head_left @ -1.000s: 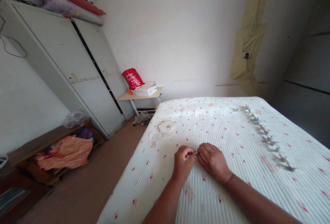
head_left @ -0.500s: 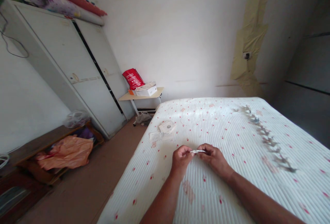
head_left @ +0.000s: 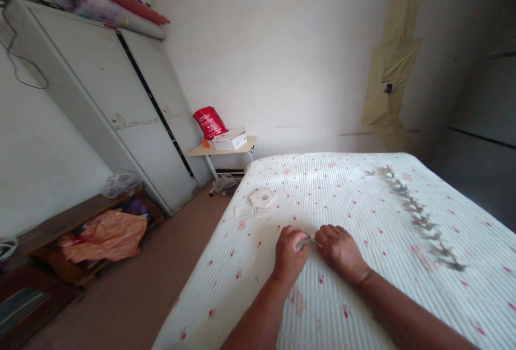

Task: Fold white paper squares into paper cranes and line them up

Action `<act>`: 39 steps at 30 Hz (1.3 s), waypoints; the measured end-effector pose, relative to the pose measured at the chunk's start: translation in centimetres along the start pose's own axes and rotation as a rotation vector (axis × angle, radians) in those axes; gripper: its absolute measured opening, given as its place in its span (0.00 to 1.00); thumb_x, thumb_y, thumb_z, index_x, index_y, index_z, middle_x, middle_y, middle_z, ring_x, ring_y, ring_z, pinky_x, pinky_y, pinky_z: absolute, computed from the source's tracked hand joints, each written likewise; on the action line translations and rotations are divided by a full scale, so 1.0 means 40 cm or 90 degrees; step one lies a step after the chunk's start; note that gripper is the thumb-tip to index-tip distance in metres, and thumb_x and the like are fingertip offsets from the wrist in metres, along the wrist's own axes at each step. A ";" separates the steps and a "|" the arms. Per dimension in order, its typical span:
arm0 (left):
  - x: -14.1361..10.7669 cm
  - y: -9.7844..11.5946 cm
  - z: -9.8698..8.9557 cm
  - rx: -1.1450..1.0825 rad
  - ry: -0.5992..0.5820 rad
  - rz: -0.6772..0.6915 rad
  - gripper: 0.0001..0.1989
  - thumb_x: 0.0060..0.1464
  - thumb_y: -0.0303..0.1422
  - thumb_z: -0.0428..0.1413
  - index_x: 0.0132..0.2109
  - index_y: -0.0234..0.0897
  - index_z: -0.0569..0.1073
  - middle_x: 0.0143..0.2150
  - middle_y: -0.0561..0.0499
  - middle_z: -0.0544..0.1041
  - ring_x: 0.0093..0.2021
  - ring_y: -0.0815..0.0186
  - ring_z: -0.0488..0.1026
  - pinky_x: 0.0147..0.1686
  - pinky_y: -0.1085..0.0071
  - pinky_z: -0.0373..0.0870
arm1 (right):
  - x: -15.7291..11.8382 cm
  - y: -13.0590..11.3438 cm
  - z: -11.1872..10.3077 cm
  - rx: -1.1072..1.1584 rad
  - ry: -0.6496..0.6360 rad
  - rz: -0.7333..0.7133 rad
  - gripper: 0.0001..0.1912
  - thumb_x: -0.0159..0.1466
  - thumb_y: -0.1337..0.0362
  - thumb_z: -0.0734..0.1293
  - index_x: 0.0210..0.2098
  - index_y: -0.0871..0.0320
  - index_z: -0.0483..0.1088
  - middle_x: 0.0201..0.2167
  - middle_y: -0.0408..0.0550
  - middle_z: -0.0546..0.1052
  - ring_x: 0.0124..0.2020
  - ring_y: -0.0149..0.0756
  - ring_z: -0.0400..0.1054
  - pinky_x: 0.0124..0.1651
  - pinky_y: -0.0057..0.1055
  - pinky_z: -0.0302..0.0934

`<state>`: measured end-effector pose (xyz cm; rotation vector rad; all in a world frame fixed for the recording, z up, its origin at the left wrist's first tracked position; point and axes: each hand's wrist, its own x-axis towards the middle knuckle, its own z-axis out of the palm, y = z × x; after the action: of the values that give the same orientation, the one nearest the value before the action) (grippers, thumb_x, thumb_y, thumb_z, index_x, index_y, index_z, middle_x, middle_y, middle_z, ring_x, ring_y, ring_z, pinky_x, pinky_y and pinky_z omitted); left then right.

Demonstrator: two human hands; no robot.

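My left hand [head_left: 291, 253] and my right hand [head_left: 341, 250] meet low over the bed, fingers pinched from both sides on a small strip of folded white paper [head_left: 311, 238]. Most of the paper is hidden by the fingers. Beyond my left hand, printed paper sheets [head_left: 244, 213] lie flat on the patterned bed cover [head_left: 322, 199]. A small stack of square paper [head_left: 262, 197] with a round dark print rests against them. Over on the right, several small grey-brown pointed shapes [head_left: 423, 222], like folded paper figures, form a slanting row.
A small table [head_left: 197, 151] at the bed's far left corner bears a red bag [head_left: 209, 122] and a white box [head_left: 230, 142]. A grey cabinet [head_left: 97, 81] stands on the left, near a low wooden bench [head_left: 72, 215] with an orange plastic bag [head_left: 107, 234].
My right fingers have curled over the paper, with the back of the hand now upward. My left hand has shifted slightly right, and less of the paper shows.
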<state>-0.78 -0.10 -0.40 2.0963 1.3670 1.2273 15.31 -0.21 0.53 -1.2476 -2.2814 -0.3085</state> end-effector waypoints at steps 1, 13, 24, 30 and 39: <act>-0.001 0.000 0.002 0.021 -0.016 0.005 0.12 0.42 0.19 0.52 0.33 0.38 0.74 0.34 0.52 0.71 0.39 0.67 0.66 0.42 0.70 0.64 | 0.000 -0.003 0.001 -0.011 -0.006 -0.015 0.08 0.58 0.73 0.61 0.25 0.59 0.68 0.24 0.46 0.70 0.28 0.33 0.61 0.33 0.30 0.47; -0.020 -0.001 -0.011 0.173 -0.129 0.096 0.11 0.47 0.22 0.53 0.33 0.41 0.77 0.32 0.52 0.71 0.37 0.67 0.65 0.39 0.70 0.61 | -0.028 0.021 0.010 0.085 -0.127 -0.031 0.07 0.60 0.71 0.61 0.28 0.58 0.69 0.27 0.44 0.71 0.30 0.33 0.64 0.34 0.29 0.51; -0.010 -0.009 -0.013 0.166 -0.165 0.084 0.12 0.47 0.24 0.53 0.36 0.43 0.77 0.33 0.51 0.72 0.38 0.65 0.65 0.40 0.69 0.62 | -0.033 0.045 0.009 0.234 -0.133 -0.018 0.08 0.60 0.72 0.60 0.35 0.58 0.70 0.32 0.46 0.72 0.35 0.33 0.65 0.38 0.28 0.56; -0.004 -0.012 -0.011 0.151 -0.166 0.065 0.11 0.46 0.25 0.55 0.36 0.43 0.77 0.34 0.52 0.72 0.38 0.65 0.65 0.40 0.69 0.62 | -0.032 0.048 0.010 0.220 -0.135 -0.039 0.09 0.60 0.72 0.61 0.36 0.57 0.72 0.32 0.47 0.71 0.35 0.33 0.66 0.38 0.28 0.58; -0.001 -0.008 -0.023 0.241 -0.186 0.169 0.07 0.49 0.27 0.56 0.35 0.42 0.76 0.32 0.51 0.71 0.37 0.65 0.64 0.37 0.69 0.60 | -0.019 0.050 0.012 0.313 -0.152 0.007 0.12 0.61 0.72 0.60 0.30 0.57 0.75 0.29 0.46 0.72 0.33 0.31 0.67 0.35 0.26 0.58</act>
<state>-1.70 -0.11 -0.13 2.6632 1.2935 0.7448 17.16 0.58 -0.38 -1.0776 -2.3426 0.4070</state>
